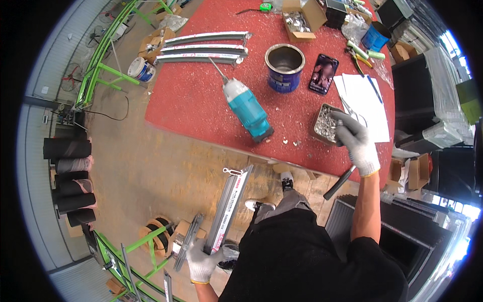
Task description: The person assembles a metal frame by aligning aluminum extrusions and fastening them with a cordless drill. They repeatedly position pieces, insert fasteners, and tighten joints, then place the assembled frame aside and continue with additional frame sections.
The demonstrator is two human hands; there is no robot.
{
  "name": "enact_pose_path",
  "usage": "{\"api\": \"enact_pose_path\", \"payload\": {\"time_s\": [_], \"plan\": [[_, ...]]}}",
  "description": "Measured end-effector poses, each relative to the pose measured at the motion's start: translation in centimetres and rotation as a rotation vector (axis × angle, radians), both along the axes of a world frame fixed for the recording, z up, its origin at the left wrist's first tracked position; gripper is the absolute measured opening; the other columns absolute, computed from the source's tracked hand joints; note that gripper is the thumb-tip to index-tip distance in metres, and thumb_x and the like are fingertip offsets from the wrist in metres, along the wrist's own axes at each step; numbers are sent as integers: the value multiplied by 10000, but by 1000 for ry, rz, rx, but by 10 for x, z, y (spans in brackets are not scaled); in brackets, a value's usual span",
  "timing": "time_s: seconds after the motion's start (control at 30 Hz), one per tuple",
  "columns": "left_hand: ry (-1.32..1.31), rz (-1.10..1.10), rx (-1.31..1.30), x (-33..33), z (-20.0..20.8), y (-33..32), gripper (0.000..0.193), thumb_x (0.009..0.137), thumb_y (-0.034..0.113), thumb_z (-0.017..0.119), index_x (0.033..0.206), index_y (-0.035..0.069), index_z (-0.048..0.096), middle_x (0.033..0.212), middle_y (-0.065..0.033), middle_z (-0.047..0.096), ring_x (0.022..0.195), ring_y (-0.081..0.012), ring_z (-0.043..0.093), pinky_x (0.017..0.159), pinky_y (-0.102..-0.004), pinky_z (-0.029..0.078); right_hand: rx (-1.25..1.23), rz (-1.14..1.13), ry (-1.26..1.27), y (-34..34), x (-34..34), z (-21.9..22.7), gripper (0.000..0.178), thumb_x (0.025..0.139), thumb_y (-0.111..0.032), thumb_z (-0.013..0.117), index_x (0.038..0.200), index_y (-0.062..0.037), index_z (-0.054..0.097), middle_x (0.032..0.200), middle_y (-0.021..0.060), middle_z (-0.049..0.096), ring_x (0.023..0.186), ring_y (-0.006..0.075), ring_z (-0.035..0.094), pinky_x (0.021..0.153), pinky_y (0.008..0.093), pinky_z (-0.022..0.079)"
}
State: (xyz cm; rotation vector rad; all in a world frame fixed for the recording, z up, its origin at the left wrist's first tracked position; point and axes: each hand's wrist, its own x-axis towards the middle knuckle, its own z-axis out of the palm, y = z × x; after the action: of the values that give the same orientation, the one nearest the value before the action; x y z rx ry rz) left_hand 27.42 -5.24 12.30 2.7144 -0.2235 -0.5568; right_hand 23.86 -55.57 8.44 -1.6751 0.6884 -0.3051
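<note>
My left hand [204, 262], in a pale knitted glove, is closed around the lower end of a grey metal profile [227, 214] with white printed film. The profile slants up toward the table, with a small wire-like metal piece [232, 171] at its upper end. My right hand [358, 143], gloved too, is over a small open box [324, 123] of little silvery metal parts. Its fingers are bent together at the box's right side; what they hold, if anything, is hidden. A hammer's dark handle [339, 183] sticks out past the table edge near my right wrist, its head out of sight.
On the red table [196, 100] lie a teal power tool [247, 111], a blue can [284, 68], a phone [323, 74], paper [370, 108], scissors [354, 111], pliers [359, 60] and three film-covered profiles [204, 48]. Green metal frames [113, 73] stand left.
</note>
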Motion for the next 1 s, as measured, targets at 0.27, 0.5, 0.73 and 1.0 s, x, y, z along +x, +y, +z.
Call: {"api": "enact_pose_path", "payload": {"time_s": [0.27, 0.5, 0.73, 1.0], "plan": [[-48, -93, -72, -21, 6, 21, 229, 645, 79, 789, 804, -15, 653, 782, -156, 576, 655, -298, 563, 605, -394, 451, -39, 489, -94, 69, 4, 20, 140, 900, -14, 735, 1036, 18, 737, 984, 85, 737, 889, 186, 704, 813, 336, 562], [14, -91, -116, -43, 16, 15, 247, 639, 31, 772, 871, -16, 701, 841, -155, 608, 711, -315, 607, 651, -396, 487, -187, 716, -199, 101, 9, 8, 194, 946, -110, 697, 1107, -5, 725, 1009, 177, 731, 953, 361, 727, 854, 435, 577], [-39, -119, -109, -52, 10, 8, 259, 621, 43, 811, 849, -2, 698, 804, -138, 592, 685, -308, 587, 624, -411, 472, -131, 736, -160, 109, 11, 11, 141, 974, -124, 697, 1075, -34, 734, 908, 146, 736, 826, 319, 740, 759, 400, 574], [-21, -66, -86, -49, 10, 0, 295, 632, 52, 816, 917, -2, 759, 786, -122, 597, 650, -276, 589, 615, -396, 467, -177, 723, -161, 107, 18, 11, 141, 970, -146, 710, 1062, -42, 735, 886, 142, 745, 808, 324, 753, 740, 394, 579]]}}
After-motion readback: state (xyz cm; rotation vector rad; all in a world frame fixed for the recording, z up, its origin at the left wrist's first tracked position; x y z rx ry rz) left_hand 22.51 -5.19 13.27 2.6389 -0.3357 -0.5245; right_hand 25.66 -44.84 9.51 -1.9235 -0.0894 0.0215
